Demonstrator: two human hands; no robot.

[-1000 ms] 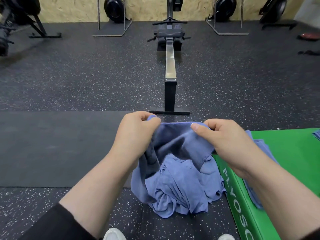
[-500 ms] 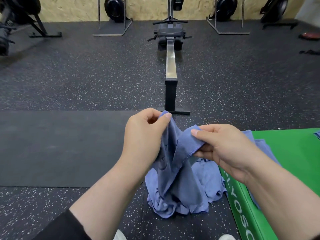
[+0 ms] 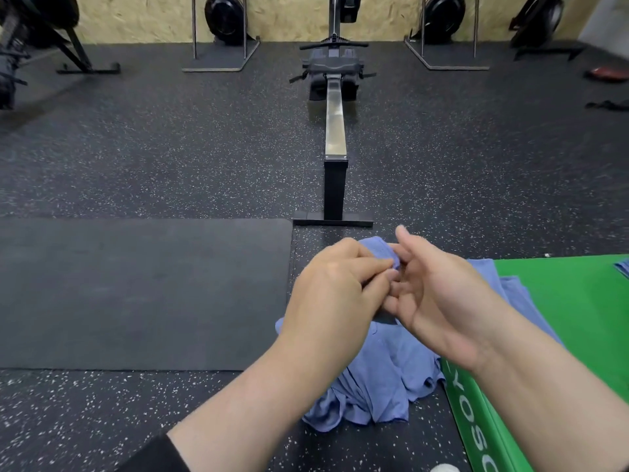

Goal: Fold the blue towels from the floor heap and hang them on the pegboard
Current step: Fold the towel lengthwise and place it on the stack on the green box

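Observation:
A blue towel (image 3: 377, 248) hangs from my left hand (image 3: 335, 291), which pinches its upper corners together between thumb and fingers. My right hand (image 3: 439, 294) is beside it, palm turned toward the left hand, fingers spread and loosely straight, touching the cloth near the pinch without gripping it. Below both hands lies the heap of blue towels (image 3: 381, 379) on the speckled floor, against the side of a green box. More blue cloth (image 3: 503, 287) is draped over the box's near corner. No pegboard is in view.
The green plyo box (image 3: 571, 301) stands at the right, a blue towel edge (image 3: 623, 267) on its far side. A dark mat (image 3: 136, 291) covers the floor at left. A rowing machine (image 3: 335, 131) runs straight ahead, its foot bar just beyond my hands.
My hands came together from holding the towel apart. The right hand passed its corner to the left hand and let go, its fingers now spread. The towel hangs doubled.

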